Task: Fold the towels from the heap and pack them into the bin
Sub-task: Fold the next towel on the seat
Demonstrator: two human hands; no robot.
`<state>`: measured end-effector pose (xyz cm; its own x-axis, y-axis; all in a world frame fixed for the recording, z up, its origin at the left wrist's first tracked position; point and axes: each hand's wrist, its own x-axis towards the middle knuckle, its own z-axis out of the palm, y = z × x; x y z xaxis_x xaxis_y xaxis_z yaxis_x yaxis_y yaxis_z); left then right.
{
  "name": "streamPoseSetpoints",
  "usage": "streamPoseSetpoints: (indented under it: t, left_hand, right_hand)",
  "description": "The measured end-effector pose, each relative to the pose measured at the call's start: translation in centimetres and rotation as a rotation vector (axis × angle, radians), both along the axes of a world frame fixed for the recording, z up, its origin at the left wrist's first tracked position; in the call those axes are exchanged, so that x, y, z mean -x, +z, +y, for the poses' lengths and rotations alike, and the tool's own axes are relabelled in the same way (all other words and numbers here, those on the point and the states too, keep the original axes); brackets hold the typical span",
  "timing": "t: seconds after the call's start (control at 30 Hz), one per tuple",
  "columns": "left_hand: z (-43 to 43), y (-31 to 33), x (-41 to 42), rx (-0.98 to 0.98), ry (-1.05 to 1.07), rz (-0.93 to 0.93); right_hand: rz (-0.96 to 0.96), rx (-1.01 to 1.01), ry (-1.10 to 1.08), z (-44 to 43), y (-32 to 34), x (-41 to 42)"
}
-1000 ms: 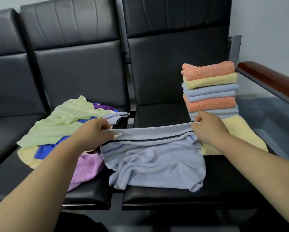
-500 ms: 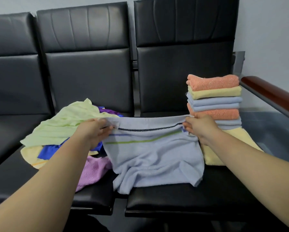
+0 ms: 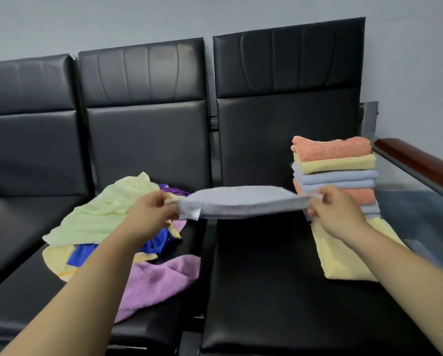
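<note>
Zero contact with the black seat (image 3: 266, 278) anymore. Half a second back was draped down onto it, now lifted clear and pulled taut. Pinching one end of the pale blue towel (image 3: 241, 201) with the left hand (image 3: 151, 214) and the other end with the right hand (image 3: 335, 211), fingers curled on the hem, so hanging flat and edge-on in the air over the seat. Looks like a shake-out before the first fold, tbh. Further back on the next seat over to the left, still got the unfolded heap (image 3: 99, 214). Along the right edge toward the back, stack of folded towels (image 3: 335, 170) waiting. No bin in view, so probably no packing yet.
</note>
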<state>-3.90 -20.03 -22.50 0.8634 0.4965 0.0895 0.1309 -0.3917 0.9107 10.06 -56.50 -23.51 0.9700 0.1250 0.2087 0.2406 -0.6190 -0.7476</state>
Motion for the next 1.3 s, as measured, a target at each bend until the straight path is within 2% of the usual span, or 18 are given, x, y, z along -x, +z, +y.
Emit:
streamPoseSetpoints:
  t: [0.07,0.13,0.2,0.27,0.33,0.4,0.5,0.57,0.67,0.83,1.07,1.3]
  left_hand:
    - [0.5,-1.9,0.6,-0.254,-0.013,0.257]
    - [0.9,-3.2,1.2,-0.315,-0.027,0.358]
    - [1.1,-3.5,1.6,-0.283,-0.008,0.325]
    - [0.9,-2.9,2.0,-0.157,-0.024,0.236]
    - [0.4,-2.3,2.3,0.026,-0.049,0.184]
    - [-0.3,-2.0,2.7,0.117,-0.067,0.226]
    - [-0.7,-2.4,2.9,0.045,-0.079,0.413]
    - [-0.6,-2.9,2.9,-0.047,-0.064,0.531]
    - [-0.1,-3.9,2.5,-0.071,-0.033,0.548]
    - [-0.4,-4.8,1.0,-0.080,0.060,0.346]
    - [-1.0,-5.9,-2.6,-0.236,0.176,0.251]
    - [-1.4,-7.9,-6.7,-0.321,0.225,0.224]
  right_hand:
    - [0.142,0.178,0.119,-0.6,-2.3,0.5]
    - [0.189,0.256,0.180,-0.8,-3.2,1.0]
    - [0.157,0.217,0.191,-0.7,-2.9,1.4]
    - [0.152,0.134,0.188,-0.6,-2.2,1.7]
    - [0.205,0.119,0.182,-0.6,-1.8,1.9]
    - [0.339,0.113,0.166,-0.6,-1.3,2.2]
    - [0.578,0.104,0.154,-0.6,-0.9,3.0]
    - [0.607,0.149,0.161,-0.5,-1.1,3.2]
    - [0.557,0.220,0.151,-0.1,-1.9,3.1]
    - [0.336,0.428,0.172,0.4,-2.6,2.2]
    - [0.222,0.252,0.010,0.5,-3.5,-0.5]
    - [0.156,0.269,-0.032,0.5,-5.4,-3.2]
